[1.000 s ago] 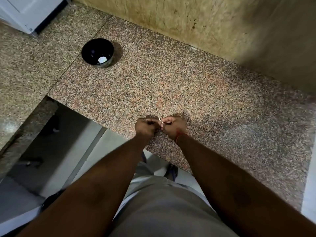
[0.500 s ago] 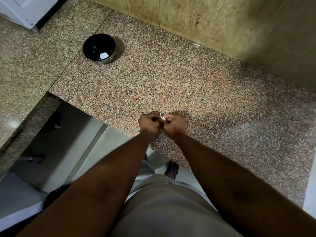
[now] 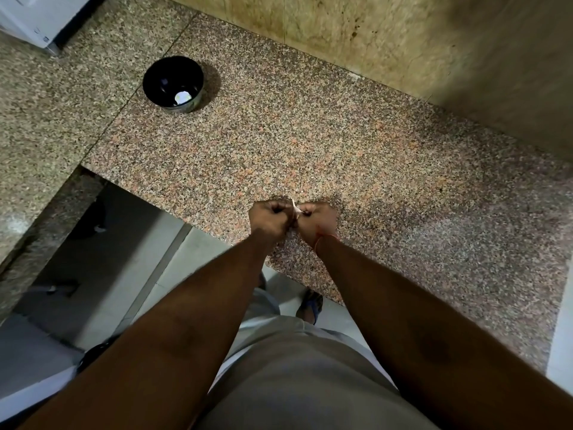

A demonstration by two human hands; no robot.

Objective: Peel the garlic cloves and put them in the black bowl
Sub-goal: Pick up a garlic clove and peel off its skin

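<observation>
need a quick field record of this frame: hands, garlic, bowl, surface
left hand: fingers curled, pinching the garlic clove
right hand: fingers curled, pinching the same clove
garlic clove: between both hands, mostly hidden; a pale sliver shows
black bowl: on the countertop, far left of the hands; holds one pale piece
countertop: speckled granite; hands sit above its near edge
peel state: cannot tell

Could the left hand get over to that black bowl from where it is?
Probably yes. Only bare counter lies between the left hand and the black bowl. But both hands, the right hand too, are pinching a garlic clove.
</observation>
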